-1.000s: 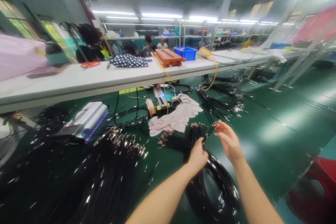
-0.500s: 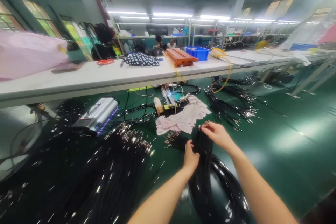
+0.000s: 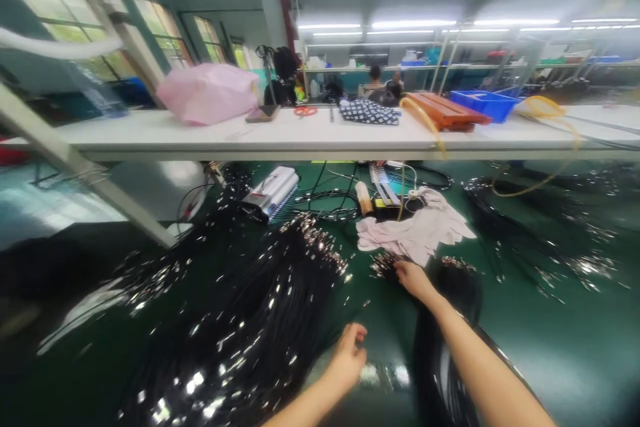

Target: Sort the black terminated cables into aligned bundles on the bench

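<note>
Right hand (image 3: 413, 278): stretched forward, with your fingertips laid on the metal-tipped cable ends (image 3: 384, 264). Blur hides whether they pinch or only touch, so the grip cannot be told.
Left hand (image 3: 351, 352): loosely half-curled and holding nothing, just beside the near edge of the large cable heap (image 3: 260, 320).
Cable bundle (image 3: 453, 293): black and looped, lying on the green work surface (image 3: 550, 347) under your right forearm. Its tipped ends fan out toward the pink cloth (image 3: 417, 230).
Step in hand (a judgement): gathering the stray ends that belong to the bundle.
Technique: take the ends by the black jacket just behind the metal tips, not by the tips themselves. Draw them in parallel so that they lie flush.
Support: bring your free left hand onto the bundle's loop to steady it, so a pull on the ends does not drag the whole coil.
Hazard: the heap's own tips lie near the ends you are reaching for, so check that each strand runs back to the bundle before you close on it.
Surroundings: a silver device (image 3: 270, 190) lies beyond the heap, and a white bench (image 3: 320, 140) spans the back.
</note>
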### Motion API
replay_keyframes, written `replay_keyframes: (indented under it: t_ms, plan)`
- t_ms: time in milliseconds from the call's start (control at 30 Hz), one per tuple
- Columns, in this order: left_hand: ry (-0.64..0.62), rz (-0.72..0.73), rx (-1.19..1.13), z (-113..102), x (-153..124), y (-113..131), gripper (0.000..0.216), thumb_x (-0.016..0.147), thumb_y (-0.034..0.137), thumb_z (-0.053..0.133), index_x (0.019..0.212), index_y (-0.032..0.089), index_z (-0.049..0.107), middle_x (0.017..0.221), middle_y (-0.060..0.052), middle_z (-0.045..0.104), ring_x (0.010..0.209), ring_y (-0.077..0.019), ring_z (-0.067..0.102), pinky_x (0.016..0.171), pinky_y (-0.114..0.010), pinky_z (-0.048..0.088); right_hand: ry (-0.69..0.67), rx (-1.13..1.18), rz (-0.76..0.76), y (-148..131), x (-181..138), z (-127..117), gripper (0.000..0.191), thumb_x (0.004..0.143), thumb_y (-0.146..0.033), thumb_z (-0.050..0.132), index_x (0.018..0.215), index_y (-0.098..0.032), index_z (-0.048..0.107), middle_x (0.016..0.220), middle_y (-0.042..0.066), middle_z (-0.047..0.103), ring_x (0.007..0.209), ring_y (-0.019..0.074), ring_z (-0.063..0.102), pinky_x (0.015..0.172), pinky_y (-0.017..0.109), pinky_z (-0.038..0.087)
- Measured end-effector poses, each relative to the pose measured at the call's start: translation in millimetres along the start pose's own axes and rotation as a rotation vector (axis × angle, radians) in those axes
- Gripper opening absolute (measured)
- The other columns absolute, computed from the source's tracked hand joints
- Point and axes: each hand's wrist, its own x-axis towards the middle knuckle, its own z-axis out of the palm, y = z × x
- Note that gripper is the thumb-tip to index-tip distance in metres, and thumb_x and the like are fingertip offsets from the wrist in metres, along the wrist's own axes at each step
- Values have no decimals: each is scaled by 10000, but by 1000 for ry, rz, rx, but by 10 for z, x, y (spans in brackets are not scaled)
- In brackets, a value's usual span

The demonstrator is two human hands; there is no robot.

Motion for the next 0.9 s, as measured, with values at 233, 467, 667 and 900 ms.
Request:
replay_keyframes:
  t_ms: [233, 467, 667, 900]
  plan:
    - [-42, 84, 158, -868, -914, -486, 281, 659, 22, 405, 851, 162, 556, 840, -23, 559, 661, -113, 515, 598, -221, 383, -136, 25, -225, -764, -687, 509, 296, 804, -199, 360, 942, -145, 616, 922, 89, 646, 855, 198, 597, 765, 287, 433]
    - [96, 147, 102, -1708, -1673, -412, 197, 694, 41, 423, 779, 148, 564, 735, -31, 570, 627, -117, 518, 554, -203, 377, -324, 235, -601, -2522, -1416, 1220, 237, 808, -208, 409, 970, -181, 580, 928, 72, 619, 875, 179, 561, 787, 288, 433]
    - [244, 216, 107, -2545, -2096, -476, 162, 774, 99, 411, 755, 161, 560, 722, -28, 559, 674, -126, 517, 634, -215, 395, -190, -19, -389, -3491, -1585, 1844, 719, 614, -410, 634, 1210, -81, 402, 1054, 180, 552, 995, 319, 495, 820, 414, 388]
    - [277, 234, 36, -3140, -2238, -721, 153, 799, 126, 411, 771, 163, 556, 714, -21, 551, 672, -125, 517, 629, -213, 398, -264, -20, -250, -3792, -1498, 2008, 277, 687, -187, 496, 960, -138, 502, 731, 36, 591, 670, 165, 553, 607, 240, 375]
